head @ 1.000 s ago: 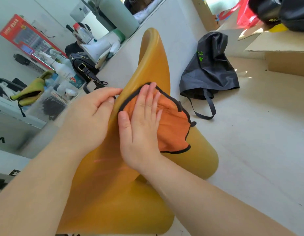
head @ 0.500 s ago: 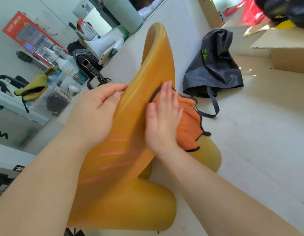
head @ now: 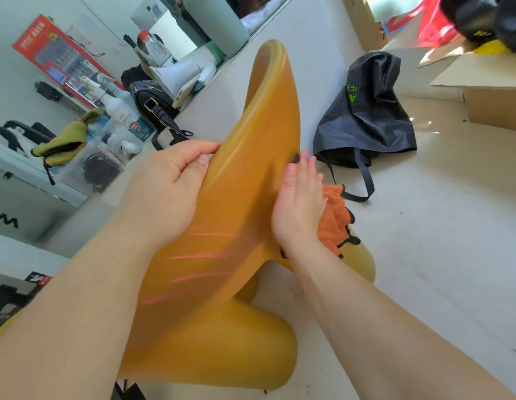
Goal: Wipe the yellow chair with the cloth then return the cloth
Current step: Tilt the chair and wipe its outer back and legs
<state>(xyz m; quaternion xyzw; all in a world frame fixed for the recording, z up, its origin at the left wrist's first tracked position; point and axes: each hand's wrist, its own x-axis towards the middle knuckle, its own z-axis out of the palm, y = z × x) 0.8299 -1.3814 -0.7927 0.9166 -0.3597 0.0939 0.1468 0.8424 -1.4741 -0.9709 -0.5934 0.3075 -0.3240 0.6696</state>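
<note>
The yellow chair (head: 251,174) is a moulded plastic shell that fills the middle of the head view, tilted with its curved edge toward me. My left hand (head: 167,186) grips its left rim, thumb on the near face and fingers curled behind. My right hand (head: 300,203) presses the orange cloth (head: 336,220) with black trim flat against the chair's right side, fingers straight. Most of the cloth is hidden behind that hand and the chair's edge.
A black drawstring bag (head: 363,116) lies on the pale floor right of the chair. On the left, a counter holds a black handbag (head: 153,105), a spray bottle (head: 118,108) and a yellow-green cloth (head: 63,140). Cardboard boxes (head: 493,102) stand at the back right.
My right hand has slid the orange cloth rightward across the chair's face and over its right edge. The chair has turned more edge-on. My left hand keeps its hold on the rim.
</note>
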